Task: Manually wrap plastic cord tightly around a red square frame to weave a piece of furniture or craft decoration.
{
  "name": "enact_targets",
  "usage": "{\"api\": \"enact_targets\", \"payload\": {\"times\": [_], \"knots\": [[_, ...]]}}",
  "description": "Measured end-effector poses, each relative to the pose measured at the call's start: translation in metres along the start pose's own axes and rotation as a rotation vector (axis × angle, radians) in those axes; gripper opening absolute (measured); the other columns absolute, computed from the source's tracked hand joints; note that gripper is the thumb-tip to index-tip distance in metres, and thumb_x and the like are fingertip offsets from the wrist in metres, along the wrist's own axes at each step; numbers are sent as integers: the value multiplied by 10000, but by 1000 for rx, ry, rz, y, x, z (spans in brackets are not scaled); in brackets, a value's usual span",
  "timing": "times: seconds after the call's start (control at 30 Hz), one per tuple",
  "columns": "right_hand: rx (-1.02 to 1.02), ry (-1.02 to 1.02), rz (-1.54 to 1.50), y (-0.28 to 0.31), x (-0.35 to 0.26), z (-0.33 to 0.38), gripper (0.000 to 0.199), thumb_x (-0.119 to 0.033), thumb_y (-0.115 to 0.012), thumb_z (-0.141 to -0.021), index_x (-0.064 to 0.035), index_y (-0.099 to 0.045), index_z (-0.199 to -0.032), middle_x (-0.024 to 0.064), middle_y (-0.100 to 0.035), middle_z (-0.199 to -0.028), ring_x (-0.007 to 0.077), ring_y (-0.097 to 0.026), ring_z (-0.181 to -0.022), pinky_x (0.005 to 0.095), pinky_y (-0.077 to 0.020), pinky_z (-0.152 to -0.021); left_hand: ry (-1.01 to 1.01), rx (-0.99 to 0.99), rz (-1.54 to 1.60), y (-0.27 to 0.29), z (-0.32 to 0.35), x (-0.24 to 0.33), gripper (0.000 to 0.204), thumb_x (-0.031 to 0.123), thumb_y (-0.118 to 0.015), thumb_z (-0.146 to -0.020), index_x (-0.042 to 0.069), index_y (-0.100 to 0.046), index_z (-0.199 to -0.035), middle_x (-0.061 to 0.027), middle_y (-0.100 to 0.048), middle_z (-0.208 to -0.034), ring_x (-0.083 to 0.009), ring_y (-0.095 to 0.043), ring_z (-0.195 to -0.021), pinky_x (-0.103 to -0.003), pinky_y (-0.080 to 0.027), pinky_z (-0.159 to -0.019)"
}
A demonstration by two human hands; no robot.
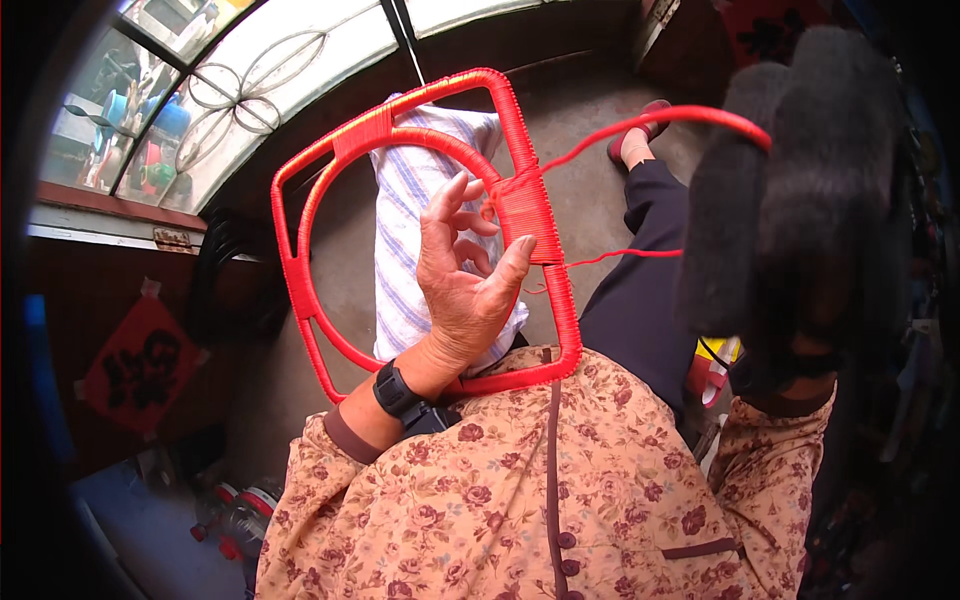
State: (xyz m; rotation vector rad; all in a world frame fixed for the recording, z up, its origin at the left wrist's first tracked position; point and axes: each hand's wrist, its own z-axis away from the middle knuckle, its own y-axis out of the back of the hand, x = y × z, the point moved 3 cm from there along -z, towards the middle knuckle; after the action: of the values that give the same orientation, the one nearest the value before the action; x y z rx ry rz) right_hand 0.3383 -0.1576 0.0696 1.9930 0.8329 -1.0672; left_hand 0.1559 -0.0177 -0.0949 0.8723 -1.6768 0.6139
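The red frame [530, 222] lies beneath the left hand [458, 285], perhaps touching it.

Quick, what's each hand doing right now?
Left hand: open, fingers loosely curled, thumb at the red-wrapped frame; not closed on it.
Right hand: dark and blurred; red cord runs to it, but its grip cannot be told.

**Bright window, black rim**

Daylight enters through the window [300, 75] at upper left, its panes partly washed out. The left hand [458, 270] and flowered jacket [470, 500] look well lit and fairly crisp; the red frame [528, 225] carries glossy highlights. At right, a dark mass [800, 190] blurs without detail. Fisheye curvature bends the window's edges; heavy vignetting blackens the corners.
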Motion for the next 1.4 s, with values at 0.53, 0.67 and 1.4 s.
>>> {"api": "enact_targets", "payload": {"times": [0.53, 0.67, 1.4], "knots": [[-389, -324, 489, -14, 120, 35, 113, -65, -702, -819, -27, -693, -925, 18, -673, -848, 87, -614, -791, 254, -497, -713, -507, -302, -470, -5, -4, 20, 151, 34, -667, -573, 57, -656, -723, -195, -571, -1276, -367, -506, -1170, -425, -386, -1004], [-356, -529, 62, -59, 145, 67, 175, -95, -697, -832, -42, -699, -998, 31, -687, -878, 96, -631, -793, 245, -516, -728, -579, -424, -478, -5, -1, 22, 144, 36, -674, -573, 59, -648, -713, -205, -544, -1318, -379, -483, -1232, -427, -377, -1019], [-60, -230, 369, -39, 125, 84, 355, -43, -733, -763, -87, -661, -1108, 51, -647, -810, 110, -611, -675, 256, -499, -625, -498, -447, -700, -13, -1, 11, 127, 59, -700, -624, 46, -654, -741, -234, -464, -1395, -427, -407, -1309, -476, -352, -1056]]}}
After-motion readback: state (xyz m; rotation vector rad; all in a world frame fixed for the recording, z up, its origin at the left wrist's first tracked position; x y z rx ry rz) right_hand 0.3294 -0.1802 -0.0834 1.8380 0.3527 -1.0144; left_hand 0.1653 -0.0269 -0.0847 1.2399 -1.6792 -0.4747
